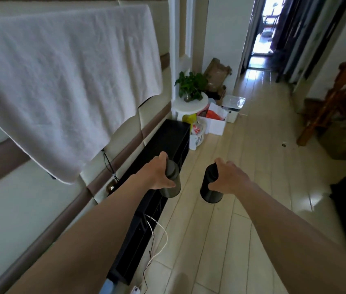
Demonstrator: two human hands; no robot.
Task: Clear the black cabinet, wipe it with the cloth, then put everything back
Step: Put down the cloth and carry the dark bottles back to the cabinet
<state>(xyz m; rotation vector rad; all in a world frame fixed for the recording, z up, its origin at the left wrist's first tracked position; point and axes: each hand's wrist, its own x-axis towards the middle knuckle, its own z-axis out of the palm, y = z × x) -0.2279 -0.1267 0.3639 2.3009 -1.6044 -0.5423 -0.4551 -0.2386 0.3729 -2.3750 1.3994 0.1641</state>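
Cylinders, two, dark and rigid, likely smooth-walled and a little slippery, light enough for one hand each. Both held aloft: grey cylinder (173, 186) over the front edge of the black cabinet (167, 139), left hand (158, 176) with fingers curled round its upper part; black cylinder (210, 193) out over the floor (242, 145), right hand (230, 178) with fingers wrapped round its top. Safer gripped mid-body. Around: white towel (61, 81) hanging above, loose cables (166, 236) trailing off the cabinet's near end, potted plant (191, 84) beyond its far end.

No legible text, labels, brands, numbers or signs anywhere in view.
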